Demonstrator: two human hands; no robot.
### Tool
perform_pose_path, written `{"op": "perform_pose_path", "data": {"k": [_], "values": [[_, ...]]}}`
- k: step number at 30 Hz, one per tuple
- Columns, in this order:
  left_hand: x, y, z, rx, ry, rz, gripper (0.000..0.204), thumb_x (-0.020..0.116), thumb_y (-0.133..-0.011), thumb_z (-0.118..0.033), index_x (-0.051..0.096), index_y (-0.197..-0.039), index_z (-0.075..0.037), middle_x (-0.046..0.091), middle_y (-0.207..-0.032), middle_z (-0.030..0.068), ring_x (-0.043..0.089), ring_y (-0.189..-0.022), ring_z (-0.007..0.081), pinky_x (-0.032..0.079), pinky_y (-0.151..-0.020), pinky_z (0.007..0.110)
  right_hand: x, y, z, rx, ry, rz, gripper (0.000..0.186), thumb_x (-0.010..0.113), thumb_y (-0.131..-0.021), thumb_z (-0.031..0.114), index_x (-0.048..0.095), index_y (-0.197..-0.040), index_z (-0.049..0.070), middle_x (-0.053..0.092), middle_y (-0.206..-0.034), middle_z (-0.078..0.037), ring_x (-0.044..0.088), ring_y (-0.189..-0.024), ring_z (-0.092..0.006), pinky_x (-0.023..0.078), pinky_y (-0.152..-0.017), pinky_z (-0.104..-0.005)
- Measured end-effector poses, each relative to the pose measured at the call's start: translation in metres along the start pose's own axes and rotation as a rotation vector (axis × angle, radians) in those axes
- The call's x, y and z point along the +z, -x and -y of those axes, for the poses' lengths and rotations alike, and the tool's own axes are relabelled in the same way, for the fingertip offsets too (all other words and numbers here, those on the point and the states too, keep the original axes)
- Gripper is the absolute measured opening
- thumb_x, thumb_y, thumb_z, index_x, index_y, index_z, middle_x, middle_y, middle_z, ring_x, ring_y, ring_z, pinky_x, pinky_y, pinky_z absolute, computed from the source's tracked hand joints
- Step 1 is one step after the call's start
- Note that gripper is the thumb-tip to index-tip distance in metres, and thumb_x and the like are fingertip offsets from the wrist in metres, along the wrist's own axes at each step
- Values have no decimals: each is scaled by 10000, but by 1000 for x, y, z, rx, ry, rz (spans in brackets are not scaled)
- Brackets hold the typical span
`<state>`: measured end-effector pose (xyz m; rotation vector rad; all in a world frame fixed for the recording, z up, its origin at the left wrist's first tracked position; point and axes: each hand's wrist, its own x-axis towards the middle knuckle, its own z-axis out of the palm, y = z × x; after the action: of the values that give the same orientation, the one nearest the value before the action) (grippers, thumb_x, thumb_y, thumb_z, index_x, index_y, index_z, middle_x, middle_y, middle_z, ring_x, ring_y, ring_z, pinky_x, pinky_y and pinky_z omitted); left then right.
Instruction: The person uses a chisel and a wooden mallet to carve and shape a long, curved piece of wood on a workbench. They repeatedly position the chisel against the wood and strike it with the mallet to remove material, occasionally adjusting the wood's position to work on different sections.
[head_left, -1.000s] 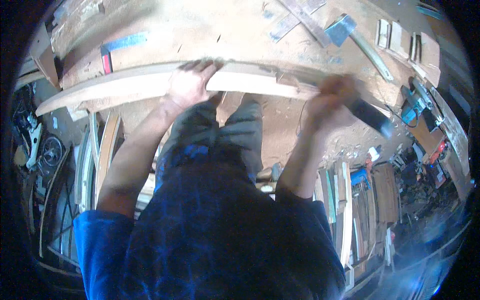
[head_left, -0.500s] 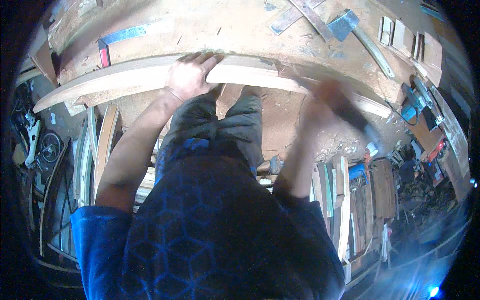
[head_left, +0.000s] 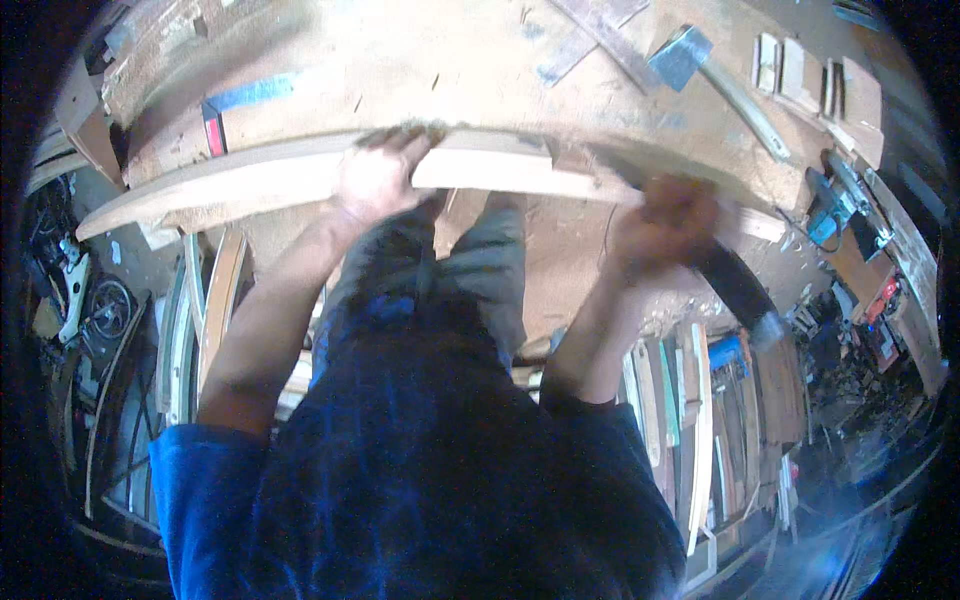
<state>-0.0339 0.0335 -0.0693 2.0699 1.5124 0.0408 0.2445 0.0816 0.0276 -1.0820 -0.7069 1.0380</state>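
Board [head_left: 485, 163] runs L-to-R beneath L hand [head_left: 380, 178], fingers gripping it; R hand [head_left: 675, 222], fingers round blurred tool [head_left: 735, 285], nearer its R end.

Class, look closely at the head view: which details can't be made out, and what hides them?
Head view:
Right hand: motion blur smears its fingers.
Dark tool in that hand: blurred and partly covered by the hand; its exact kind is unclear.
Pale board: the left hand covers part of it.
Crossed strips: cut off by the top edge.
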Motion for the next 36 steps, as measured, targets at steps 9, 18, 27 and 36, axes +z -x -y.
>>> {"op": "perform_pose_path", "data": {"k": [9,18,27,36], "values": [[-5,-4,-4,-48,12,70,549,749,-813,-418,659,-1300,-179,706,-1238,111,687,-1139,315,559,-984,436,-2,-12,-22,-218,507,-331,316,484,-1042,263,440,-753,142,408,-606,8,386,-555,-108,331,-527,-262],[3,-9,4,54,-1,-76,536,769,-797,-416,669,-1257,-158,718,-1174,100,710,-1050,299,588,-893,423,4,-10,-20,-190,474,-195,218,585,-998,147,461,-826,93,426,-622,10,400,-509,-113,360,-520,-260],[12,-4,13,73,-47,-78,595,744,-816,-473,627,-1341,-219,702,-1243,122,713,-1083,304,575,-936,470,-2,-8,-58,-116,610,-169,89,613,-982,89,539,-966,43,549,-782,-47,546,-671,-158,479,-665,-291],[7,-9,11,115,-81,-127,491,782,-791,-461,691,-1159,-148,731,-1085,92,732,-932,296,609,-784,411,8,-6,-42,18,627,-323,170,589,-961,41,495,-824,80,482,-629,-3,468,-511,-113,414,-498,-297]]}}
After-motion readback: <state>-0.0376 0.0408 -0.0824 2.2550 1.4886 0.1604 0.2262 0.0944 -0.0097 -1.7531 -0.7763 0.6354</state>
